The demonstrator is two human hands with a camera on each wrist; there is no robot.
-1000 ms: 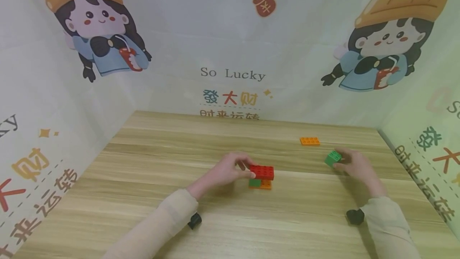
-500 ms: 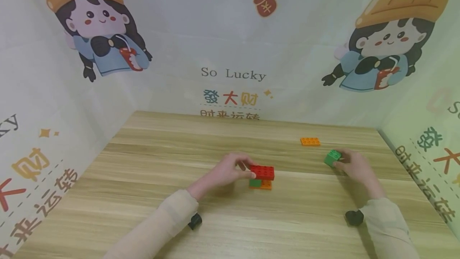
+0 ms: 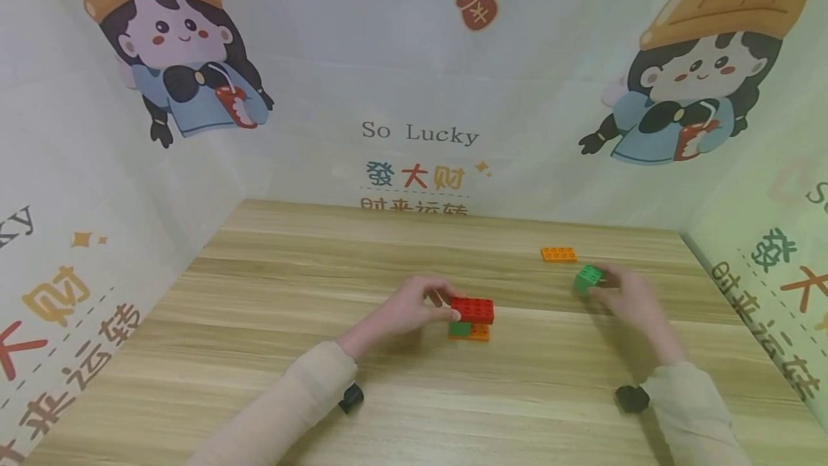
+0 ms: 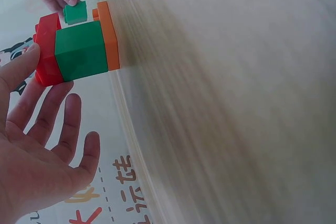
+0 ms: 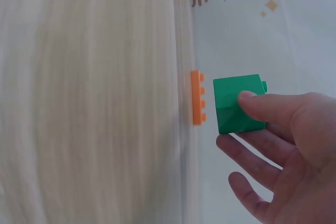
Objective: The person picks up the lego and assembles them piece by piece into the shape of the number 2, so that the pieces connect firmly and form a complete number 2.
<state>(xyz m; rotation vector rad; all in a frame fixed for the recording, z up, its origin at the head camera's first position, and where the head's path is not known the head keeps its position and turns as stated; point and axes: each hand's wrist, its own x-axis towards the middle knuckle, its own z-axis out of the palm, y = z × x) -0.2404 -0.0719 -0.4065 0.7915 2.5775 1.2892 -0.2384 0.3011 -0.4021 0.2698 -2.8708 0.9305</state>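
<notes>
My left hand (image 3: 414, 304) pinches the red brick (image 3: 472, 310) between thumb and fingers. That red brick is the top of a small stack, over a green brick (image 4: 81, 51) and an orange plate (image 4: 108, 35) at the bottom. The green brick covers only one end of the orange plate. Off to the right, my right hand (image 3: 630, 300) holds a second green brick (image 5: 239, 103), its thumb on one side and fingers behind. In the head view this green brick (image 3: 588, 280) appears raised off the table.
Another orange plate (image 3: 558, 254) lies studs up on the wooden table (image 3: 291, 257), behind the right hand's brick. Printed cloth walls (image 3: 310, 78) stand at the back and both sides. A black device (image 3: 632, 399) hangs at the right wrist.
My right hand has carried its green brick slightly left and up in the head view. The left hand and the stack stay where they were.
</notes>
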